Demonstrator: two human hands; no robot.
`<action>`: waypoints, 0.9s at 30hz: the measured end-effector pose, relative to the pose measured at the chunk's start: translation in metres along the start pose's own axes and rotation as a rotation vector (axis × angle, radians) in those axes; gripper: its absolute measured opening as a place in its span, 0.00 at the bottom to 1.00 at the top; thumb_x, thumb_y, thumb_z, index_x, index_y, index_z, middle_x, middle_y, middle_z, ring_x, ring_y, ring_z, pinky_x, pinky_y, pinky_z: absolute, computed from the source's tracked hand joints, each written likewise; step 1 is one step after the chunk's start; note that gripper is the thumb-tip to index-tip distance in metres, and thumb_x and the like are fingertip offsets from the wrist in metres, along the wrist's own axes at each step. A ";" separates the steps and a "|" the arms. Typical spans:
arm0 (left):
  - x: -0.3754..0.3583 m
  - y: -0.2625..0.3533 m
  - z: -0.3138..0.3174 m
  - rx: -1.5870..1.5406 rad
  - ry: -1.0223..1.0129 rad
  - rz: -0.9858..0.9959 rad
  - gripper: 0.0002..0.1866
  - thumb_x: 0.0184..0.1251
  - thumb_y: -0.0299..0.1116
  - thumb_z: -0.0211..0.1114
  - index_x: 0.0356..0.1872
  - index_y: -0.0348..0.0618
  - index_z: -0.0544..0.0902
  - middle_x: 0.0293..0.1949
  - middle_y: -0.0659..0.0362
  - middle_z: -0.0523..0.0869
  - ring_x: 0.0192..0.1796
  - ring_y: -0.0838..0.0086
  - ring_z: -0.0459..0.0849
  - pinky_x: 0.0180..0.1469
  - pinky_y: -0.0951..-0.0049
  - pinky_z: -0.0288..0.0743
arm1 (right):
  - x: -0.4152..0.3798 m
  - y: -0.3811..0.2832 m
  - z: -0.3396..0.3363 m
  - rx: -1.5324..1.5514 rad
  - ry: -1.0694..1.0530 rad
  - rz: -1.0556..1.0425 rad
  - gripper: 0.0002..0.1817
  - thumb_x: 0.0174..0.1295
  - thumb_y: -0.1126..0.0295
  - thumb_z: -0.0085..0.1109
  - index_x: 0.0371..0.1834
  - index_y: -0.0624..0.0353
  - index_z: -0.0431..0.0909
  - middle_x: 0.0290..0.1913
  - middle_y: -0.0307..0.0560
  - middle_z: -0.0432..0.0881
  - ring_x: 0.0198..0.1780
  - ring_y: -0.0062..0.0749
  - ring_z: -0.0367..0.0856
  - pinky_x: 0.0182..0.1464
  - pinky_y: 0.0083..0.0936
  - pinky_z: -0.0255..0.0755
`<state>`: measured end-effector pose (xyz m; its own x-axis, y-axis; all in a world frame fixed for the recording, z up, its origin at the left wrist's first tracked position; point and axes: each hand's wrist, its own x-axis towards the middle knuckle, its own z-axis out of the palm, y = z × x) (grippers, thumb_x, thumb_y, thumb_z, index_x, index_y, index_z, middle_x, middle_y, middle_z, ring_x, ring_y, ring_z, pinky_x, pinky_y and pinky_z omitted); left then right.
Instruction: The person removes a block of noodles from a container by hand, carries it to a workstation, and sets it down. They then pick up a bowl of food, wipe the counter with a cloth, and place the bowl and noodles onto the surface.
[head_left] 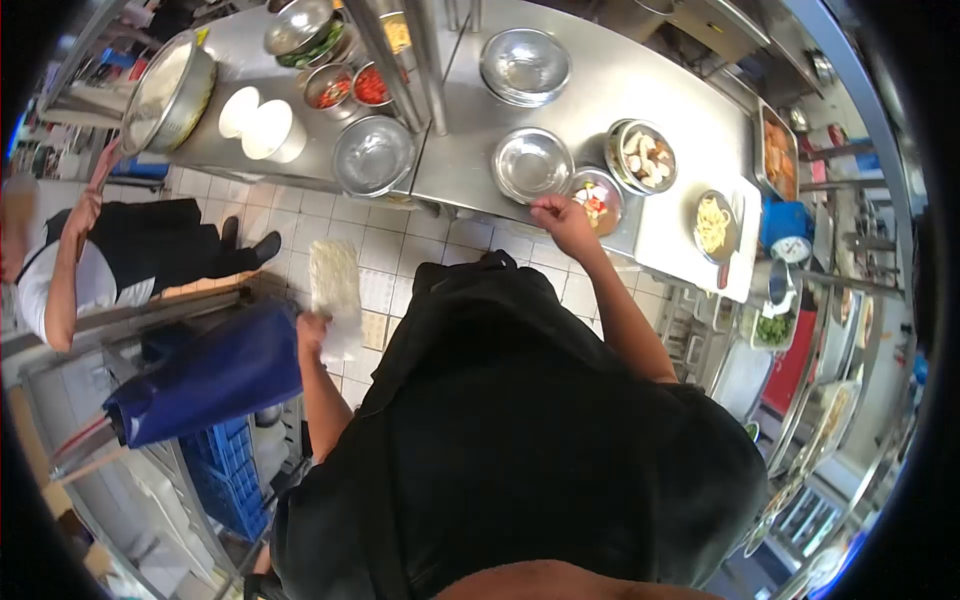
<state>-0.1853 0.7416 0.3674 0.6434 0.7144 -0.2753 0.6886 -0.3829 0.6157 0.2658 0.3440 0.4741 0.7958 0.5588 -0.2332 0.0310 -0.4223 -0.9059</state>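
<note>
The steel counter point(600, 100) runs across the upper half of the frame, its near edge slanting from upper left down toward centre right. Below that edge lies a strip of tiled floor point(400, 250), the only open room between the counter and the person's dark apron point(520, 430).

The right hand point(562, 222) reaches up to the counter's near edge at centre frame, arm extended from lower right, fingers curled downward at the rim of a small bowl of chopped mixed ingredients point(598, 200). Whether it grips the rim or only touches it cannot be told. The left hand point(312, 328) is lowered at left of centre, over the floor, clenched on the lower end of a pale bundle of noodles point(335, 280), which stands upward from the fist.

An empty steel bowl point(532, 163) sits just left of the small bowl; a bowl of pale chunks point(643, 155) sits just right. A larger empty bowl point(372, 155) stands at the counter edge further left, well above the noodles. A white board point(680, 240) at right carries a dish of shredded food point(714, 224). A blue bag point(205, 375) hangs at left, close beside the left forearm. Another person point(100, 260) stands at the far left edge.
</note>
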 end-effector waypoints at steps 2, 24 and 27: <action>-0.003 0.057 -0.043 -0.104 0.040 -0.235 0.11 0.47 0.33 0.67 0.27 0.33 0.83 0.17 0.56 0.79 0.24 0.74 0.75 0.29 0.67 0.69 | -0.008 -0.019 0.010 0.001 -0.085 -0.011 0.11 0.60 0.69 0.63 0.43 0.64 0.82 0.30 0.46 0.84 0.30 0.24 0.81 0.35 0.23 0.75; -0.021 0.203 -0.077 -1.082 0.123 -0.204 0.24 0.57 0.18 0.65 0.58 0.30 0.76 0.54 0.51 0.82 0.52 0.65 0.81 0.58 0.67 0.72 | 0.117 -0.081 0.184 0.705 -0.213 0.429 0.20 0.57 0.71 0.60 0.51 0.69 0.72 0.38 0.57 0.80 0.34 0.45 0.86 0.36 0.38 0.85; -0.027 0.210 -0.074 -1.039 0.074 -0.175 0.23 0.57 0.18 0.64 0.57 0.29 0.76 0.52 0.51 0.83 0.51 0.67 0.82 0.56 0.69 0.73 | 0.077 -0.059 0.123 0.829 -0.277 0.290 0.17 0.57 0.72 0.58 0.48 0.68 0.73 0.36 0.56 0.79 0.34 0.44 0.86 0.36 0.37 0.85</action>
<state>-0.0825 0.6854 0.5594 0.5166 0.7584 -0.3975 0.1224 0.3940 0.9109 0.2509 0.4991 0.4660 0.5280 0.7070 -0.4705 -0.6759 0.0144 -0.7369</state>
